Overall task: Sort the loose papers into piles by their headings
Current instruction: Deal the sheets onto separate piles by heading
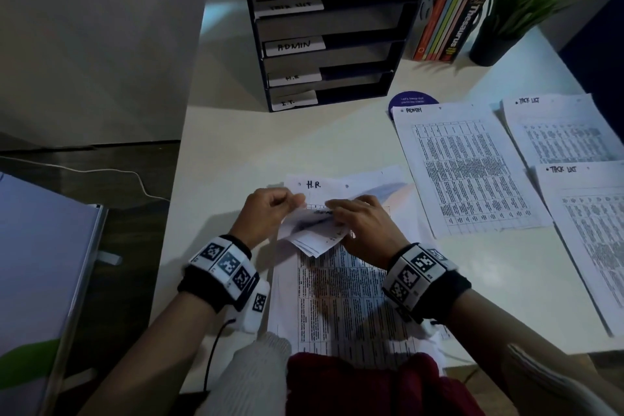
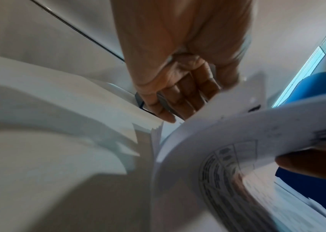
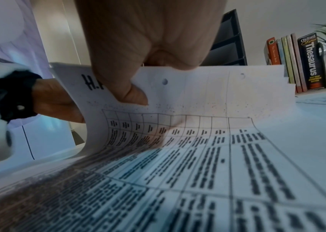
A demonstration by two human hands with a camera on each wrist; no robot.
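A stack of printed table sheets [image 1: 341, 300] lies on the white desk [image 1: 270, 138] in front of me. Its upper ends are lifted and curled. One sheet headed "H.R." [image 1: 314, 184] stands up from the stack, its heading also legible in the right wrist view [image 3: 207, 94]. My left hand [image 1: 270, 209] pinches that sheet's left edge, fingers [image 2: 180, 95] curled. My right hand [image 1: 358, 223] pinches it too, thumb [image 3: 126, 89] on its front beside the heading. An "ADMIN" sheet [image 1: 466, 169] and two "TASK LIST" sheets [image 1: 567, 135] [image 1: 594, 240] lie apart at the right.
A dark tray organizer [image 1: 324, 27] labelled TASK LIST, ADMIN, H.R. and I.T. stands at the back. Books [image 1: 449, 17] and a potted plant [image 1: 520, 3] sit to its right, with a blue round disc [image 1: 413, 100] by the ADMIN sheet. The desk's left edge [image 1: 175, 213] is near my left arm.
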